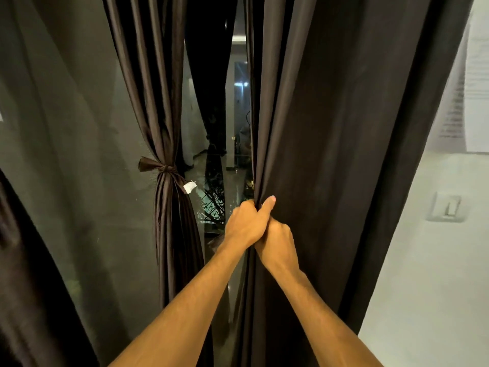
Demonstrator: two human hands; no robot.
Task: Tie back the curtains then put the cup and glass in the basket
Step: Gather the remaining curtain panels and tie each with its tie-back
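tied curtain (169, 128) left | loose curtain (330, 154) right | window (217, 154) between, behind | wall switch (447, 207) far right

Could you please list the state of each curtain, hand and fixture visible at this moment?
Left curtain: gathered, tied back.
Tie: knotted around it.
Right curtain: hanging loose, untied.
Left hand: gripping its edge.
Right hand: gripping below.
Wall switch: position unclear.

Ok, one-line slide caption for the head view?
Both hands, left hand and right hand, grip the untied right curtain; left curtain already tied.
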